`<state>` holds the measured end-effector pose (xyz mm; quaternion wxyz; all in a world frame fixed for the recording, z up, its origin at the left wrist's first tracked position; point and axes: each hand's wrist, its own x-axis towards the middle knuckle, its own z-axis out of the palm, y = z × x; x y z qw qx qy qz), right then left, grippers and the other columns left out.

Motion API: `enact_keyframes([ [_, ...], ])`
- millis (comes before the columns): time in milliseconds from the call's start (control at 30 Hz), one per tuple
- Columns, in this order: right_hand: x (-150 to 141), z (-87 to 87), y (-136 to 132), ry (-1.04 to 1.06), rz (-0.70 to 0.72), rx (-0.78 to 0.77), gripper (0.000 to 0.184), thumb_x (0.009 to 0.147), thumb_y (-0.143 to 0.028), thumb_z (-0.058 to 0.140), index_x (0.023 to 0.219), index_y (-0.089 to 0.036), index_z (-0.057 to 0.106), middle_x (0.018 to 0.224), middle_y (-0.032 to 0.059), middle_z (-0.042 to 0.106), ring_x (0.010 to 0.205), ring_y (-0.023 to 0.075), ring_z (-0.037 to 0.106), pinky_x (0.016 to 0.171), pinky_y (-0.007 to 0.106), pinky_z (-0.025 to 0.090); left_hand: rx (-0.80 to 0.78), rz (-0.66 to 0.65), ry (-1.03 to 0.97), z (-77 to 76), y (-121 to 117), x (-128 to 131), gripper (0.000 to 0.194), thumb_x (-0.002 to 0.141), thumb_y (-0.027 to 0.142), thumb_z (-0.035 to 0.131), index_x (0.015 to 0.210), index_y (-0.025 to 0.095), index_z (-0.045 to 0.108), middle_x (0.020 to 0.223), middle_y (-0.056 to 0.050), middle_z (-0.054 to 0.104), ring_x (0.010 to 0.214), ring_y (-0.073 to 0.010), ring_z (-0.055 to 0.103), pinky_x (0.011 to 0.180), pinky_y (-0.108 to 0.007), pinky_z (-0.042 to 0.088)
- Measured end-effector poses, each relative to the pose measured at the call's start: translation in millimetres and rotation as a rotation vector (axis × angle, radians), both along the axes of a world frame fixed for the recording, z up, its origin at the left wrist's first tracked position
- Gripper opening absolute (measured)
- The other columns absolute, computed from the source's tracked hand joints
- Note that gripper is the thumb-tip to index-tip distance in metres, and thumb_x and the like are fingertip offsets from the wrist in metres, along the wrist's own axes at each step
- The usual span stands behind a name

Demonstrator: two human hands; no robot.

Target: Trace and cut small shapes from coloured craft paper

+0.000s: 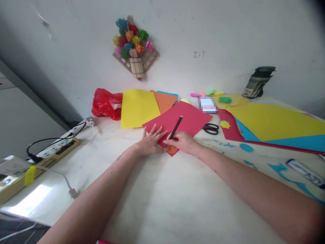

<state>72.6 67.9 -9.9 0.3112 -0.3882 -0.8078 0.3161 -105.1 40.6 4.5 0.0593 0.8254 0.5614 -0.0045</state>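
A sheet of red paper (189, 117) lies turned cornerwise on the white table in front of me. My left hand (151, 140) rests flat on its left part, fingers spread. In my right hand (181, 141) is a dark pencil (175, 127), tilted up and to the right, its tip low near the sheet's front corner. At that corner sits a small orange paper piece (172, 149), partly covered by both hands. Black-handled scissors (211, 128) lie just right of the red sheet, their blades hidden beneath it.
Behind are yellow paper (139, 108), orange paper (164, 101) and a red plastic bag (106, 103). To the right lie a phone (208, 104), a large yellow sheet (276, 120), blue scraps (246, 147), a marker (306, 173) and a bottle (259, 82). A power strip (54, 149) runs along the left.
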Motion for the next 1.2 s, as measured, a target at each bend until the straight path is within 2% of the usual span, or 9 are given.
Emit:
enact_keyframes([
  [700,0.8,-4.8,3.5,0.006,0.024,0.029,0.038,0.069,-0.053,0.052,0.078,-0.019,0.065,0.072,0.0028,0.064,0.066,0.0135,0.057,0.057,0.022,0.041,-0.029,-0.024,-0.012,3.3,-0.8,-0.7,0.076,0.07,0.065,0.034,0.134,0.03,0.013,0.143,0.0,0.004,0.128,-0.0272,-0.012,0.096,-0.055,-0.013],
  [1200,0.3,-7.1,5.9,0.046,0.028,0.048,0.036,0.07,-0.052,0.052,0.077,-0.019,0.064,0.075,0.0031,0.065,0.061,0.0122,0.058,0.053,0.021,0.042,-0.019,-0.028,-0.011,1.3,-0.4,-0.7,0.077,0.07,0.067,0.032,0.135,0.029,0.012,0.143,-0.002,0.004,0.128,-0.0265,-0.012,0.095,-0.056,-0.013],
])
